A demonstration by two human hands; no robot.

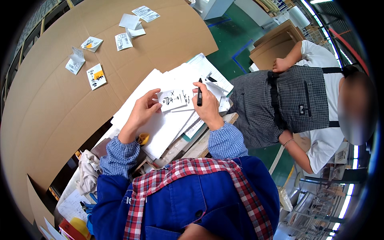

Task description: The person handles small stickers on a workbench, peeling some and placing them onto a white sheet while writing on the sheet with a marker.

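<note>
My left hand (143, 109) pinches the left edge of a small white paper slip (172, 103) that bears black handwriting. My right hand (208, 106) grips a black marker pen (199, 92), which stands nearly upright between thumb and fingers. A second handwritten slip (189, 103) lies partly under the first and reaches to the right hand. Beneath both hands spreads a stack of white sheets (156, 129), partly resting on a green-edged board (187, 138). Near my left wrist is a small yellow object (143, 139).
Several folded printed slips (124, 41) and orange-marked slips (96, 76) lie on the large cardboard sheet (60, 105) ahead and left. A person in a checked apron (285, 99) stands close on the right. A crumpled cloth (89, 172) and a written sheet (73, 205) lie at lower left.
</note>
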